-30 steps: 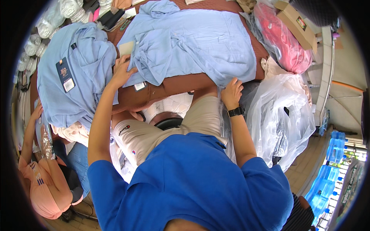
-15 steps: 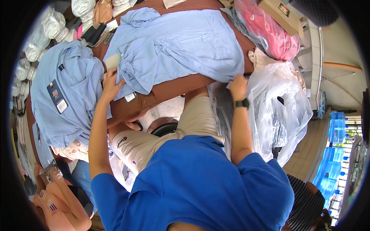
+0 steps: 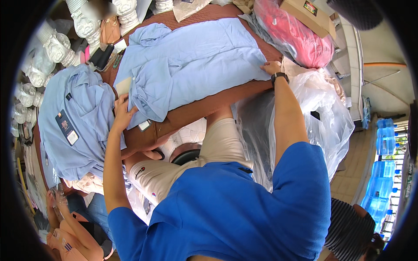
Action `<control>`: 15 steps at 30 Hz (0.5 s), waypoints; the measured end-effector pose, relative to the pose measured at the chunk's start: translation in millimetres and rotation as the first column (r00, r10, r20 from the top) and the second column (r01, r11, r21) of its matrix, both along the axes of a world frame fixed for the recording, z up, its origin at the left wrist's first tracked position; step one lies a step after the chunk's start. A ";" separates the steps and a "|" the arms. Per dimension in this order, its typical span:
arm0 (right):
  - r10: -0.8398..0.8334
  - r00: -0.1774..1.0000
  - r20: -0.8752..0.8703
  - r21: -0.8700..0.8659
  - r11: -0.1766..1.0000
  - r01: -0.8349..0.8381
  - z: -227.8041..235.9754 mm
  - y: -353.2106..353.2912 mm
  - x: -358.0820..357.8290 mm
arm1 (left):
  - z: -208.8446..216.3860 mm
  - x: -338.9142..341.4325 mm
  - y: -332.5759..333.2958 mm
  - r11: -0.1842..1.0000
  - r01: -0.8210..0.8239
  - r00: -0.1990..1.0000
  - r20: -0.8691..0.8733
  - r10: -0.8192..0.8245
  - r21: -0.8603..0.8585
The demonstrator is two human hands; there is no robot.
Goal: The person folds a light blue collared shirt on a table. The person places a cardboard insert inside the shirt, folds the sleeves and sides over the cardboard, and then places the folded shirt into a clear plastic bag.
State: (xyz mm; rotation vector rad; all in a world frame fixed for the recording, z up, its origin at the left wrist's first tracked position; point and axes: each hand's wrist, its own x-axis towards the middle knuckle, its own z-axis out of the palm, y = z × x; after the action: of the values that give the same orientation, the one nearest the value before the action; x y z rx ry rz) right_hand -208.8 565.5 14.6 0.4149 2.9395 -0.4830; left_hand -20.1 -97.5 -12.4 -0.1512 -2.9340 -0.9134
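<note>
A light-blue shirt [image 3: 209, 56] lies spread over the brown quilted cover of the table, its body to the right and gathered folds at the left. My right hand [image 3: 271, 68], with a dark watch on the wrist, pinches the shirt's right-hand edge. On the left, my left hand [image 3: 123, 113] grips the near-left edge of the same shirt, fingers against a beige card [image 3: 123, 86] and thumb on the cloth. A white-and-dark tag [image 3: 144, 125] sticks out under the near edge. Beside my left hand is a heap of similar blue shirts [image 3: 78, 117] bearing a navy tag [image 3: 66, 127].
Clear plastic bags [image 3: 313, 117] hang at the right by my arm. Behind them are a pink plastic-wrapped bundle [image 3: 291, 35] and a cardboard box [image 3: 309, 17]. White balusters [image 3: 82, 26] line the far left. Another person's arms [image 3: 69, 222] are at lower left.
My right hand has moved away from my body, onto the table's right side, bringing the shirt's edge with it. The shirt now lies flatter. My left hand stays at the card.
</note>
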 end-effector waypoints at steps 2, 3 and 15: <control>-0.111 0.980 -0.163 0.024 0.993 0.117 -12.6 2.8 3.3 | -1.5 0.3 -2.3 1.000 0.003 1.000 -0.012 -0.003 0.007; -0.169 0.955 -0.244 0.034 0.983 0.183 -17.3 9.5 4.6 | -1.8 -1.1 -0.8 1.000 0.010 1.000 -0.010 -0.010 0.005; -0.089 0.873 -0.479 0.034 0.992 0.119 -37.7 46.5 14.6 | -1.5 -7.5 2.4 0.999 0.051 0.998 -0.038 -0.051 0.001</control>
State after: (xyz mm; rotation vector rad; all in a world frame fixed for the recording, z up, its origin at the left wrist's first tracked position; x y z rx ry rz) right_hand -194.1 612.0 -23.1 0.5309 3.4303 -0.5814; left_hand -27.6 -95.1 -13.9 -0.2409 -2.9068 -0.9103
